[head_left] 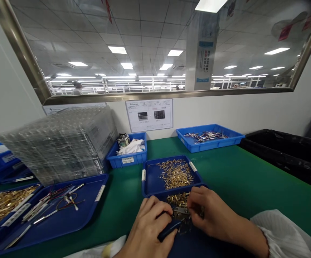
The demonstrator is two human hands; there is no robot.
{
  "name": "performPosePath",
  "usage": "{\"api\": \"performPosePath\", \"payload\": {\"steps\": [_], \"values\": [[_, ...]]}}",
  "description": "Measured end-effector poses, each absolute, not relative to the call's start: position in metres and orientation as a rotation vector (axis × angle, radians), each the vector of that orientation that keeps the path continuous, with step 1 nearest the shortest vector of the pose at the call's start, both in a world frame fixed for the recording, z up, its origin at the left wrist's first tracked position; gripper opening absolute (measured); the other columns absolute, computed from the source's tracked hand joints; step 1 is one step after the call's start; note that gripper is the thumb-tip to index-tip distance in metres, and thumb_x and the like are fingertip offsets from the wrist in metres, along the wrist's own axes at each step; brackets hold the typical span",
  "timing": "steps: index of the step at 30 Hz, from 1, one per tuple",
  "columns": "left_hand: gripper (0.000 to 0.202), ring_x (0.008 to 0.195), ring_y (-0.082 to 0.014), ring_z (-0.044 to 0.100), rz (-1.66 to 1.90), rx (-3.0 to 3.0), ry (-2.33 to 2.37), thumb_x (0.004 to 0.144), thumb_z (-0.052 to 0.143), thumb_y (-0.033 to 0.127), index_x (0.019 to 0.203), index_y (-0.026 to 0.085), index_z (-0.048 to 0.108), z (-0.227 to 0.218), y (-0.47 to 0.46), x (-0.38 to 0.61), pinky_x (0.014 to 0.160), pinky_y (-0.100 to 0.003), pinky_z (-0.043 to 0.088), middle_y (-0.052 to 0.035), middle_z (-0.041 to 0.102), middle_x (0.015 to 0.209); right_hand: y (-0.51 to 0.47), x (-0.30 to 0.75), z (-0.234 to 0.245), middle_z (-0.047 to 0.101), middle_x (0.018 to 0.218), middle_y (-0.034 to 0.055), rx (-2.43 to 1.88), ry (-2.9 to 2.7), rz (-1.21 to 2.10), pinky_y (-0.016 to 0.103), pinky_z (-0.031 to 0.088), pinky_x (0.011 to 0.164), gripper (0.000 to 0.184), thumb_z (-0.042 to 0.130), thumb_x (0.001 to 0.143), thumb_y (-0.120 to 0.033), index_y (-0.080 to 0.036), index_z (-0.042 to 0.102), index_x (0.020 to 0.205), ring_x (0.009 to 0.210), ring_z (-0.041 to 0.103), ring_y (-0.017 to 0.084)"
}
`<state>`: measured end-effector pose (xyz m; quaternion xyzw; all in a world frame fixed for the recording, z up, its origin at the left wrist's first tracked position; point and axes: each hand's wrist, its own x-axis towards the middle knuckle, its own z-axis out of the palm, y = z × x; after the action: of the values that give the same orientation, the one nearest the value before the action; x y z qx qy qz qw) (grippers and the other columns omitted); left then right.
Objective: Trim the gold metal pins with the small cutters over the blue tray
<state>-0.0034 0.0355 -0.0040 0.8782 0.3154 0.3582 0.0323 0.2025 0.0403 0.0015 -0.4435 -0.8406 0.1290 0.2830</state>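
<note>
My left hand [151, 225] is closed round a pair of pliers with dark blue handles [169, 230]. Their metal jaws point right, toward my other hand. At the jaws, the fingers of my right hand [211, 211] are pinched together; whatever lies between them is too small and hidden to name. Both hands are over a dark blue tray holding small brass-coloured pieces [177, 199], partly covered by the hands. Just beyond it, a second blue tray [152, 182] carries a loose heap of thin gold-coloured pins [176, 173].
Stacked clear plastic trays [64, 143] stand at left behind a blue tray of wires and thin tools [74, 216]. A blue bin with white cloth [131, 147] and a shallow tray of metal parts [209, 137] sit farther back. A black-lined bin [286, 154] is at right.
</note>
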Motion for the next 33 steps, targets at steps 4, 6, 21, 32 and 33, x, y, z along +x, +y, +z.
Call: {"api": "performPosePath", "payload": {"steps": [4,6,21,32,33], "values": [[0.009,0.082,-0.023,0.051,1.029,2.897,0.864,0.077,0.055,0.011,0.074,0.018,0.061,-0.003,0.036,-0.005,0.076,-0.042,0.044,-0.0046,0.063,0.085,0.041,0.202,-0.003,0.053,0.067,-0.0013,-1.167,-2.354,0.135,0.026,0.034,0.064,0.012,0.05,0.064,-0.005,-0.017,0.05,0.064,0.062,0.046,0.012],[0.01,0.083,-0.0239,0.05,1.069,2.963,0.783,0.077,0.054,0.012,0.072,0.018,0.06,-0.003,0.038,-0.006,0.076,-0.042,0.044,-0.0047,0.063,0.084,0.04,0.201,-0.004,0.053,0.065,-0.0013,-1.158,-2.371,0.107,0.026,0.034,0.065,0.012,0.05,0.065,-0.006,-0.017,0.049,0.062,0.062,0.046,0.012],[0.006,0.082,-0.0231,0.055,1.221,2.679,1.358,0.074,0.057,0.013,0.07,0.018,0.056,-0.006,0.049,-0.009,0.073,-0.043,0.044,-0.0047,0.064,0.087,0.054,0.203,0.0,0.056,0.104,0.009,-1.122,-2.235,0.236,0.031,0.042,0.081,0.023,0.046,0.084,-0.014,-0.018,0.053,0.106,0.094,0.053,0.02],[0.005,0.081,-0.0228,0.06,1.187,2.919,1.384,0.073,0.06,0.021,0.072,0.02,0.056,-0.017,0.065,-0.023,0.068,-0.035,0.049,-0.0042,0.066,0.088,0.06,0.183,0.001,0.062,0.1,0.0063,-0.937,-2.765,0.045,0.033,0.038,0.086,0.02,0.049,0.086,-0.027,-0.02,0.059,0.102,0.093,0.052,0.02],[0.006,0.081,-0.0226,0.06,1.193,2.927,1.385,0.073,0.061,0.021,0.072,0.02,0.055,-0.018,0.066,-0.025,0.068,-0.035,0.049,-0.004,0.066,0.088,0.063,0.184,-0.001,0.063,0.096,0.006,-0.987,-2.755,0.023,0.033,0.04,0.083,0.017,0.049,0.086,-0.025,-0.019,0.061,0.096,0.089,0.053,0.02]]}}
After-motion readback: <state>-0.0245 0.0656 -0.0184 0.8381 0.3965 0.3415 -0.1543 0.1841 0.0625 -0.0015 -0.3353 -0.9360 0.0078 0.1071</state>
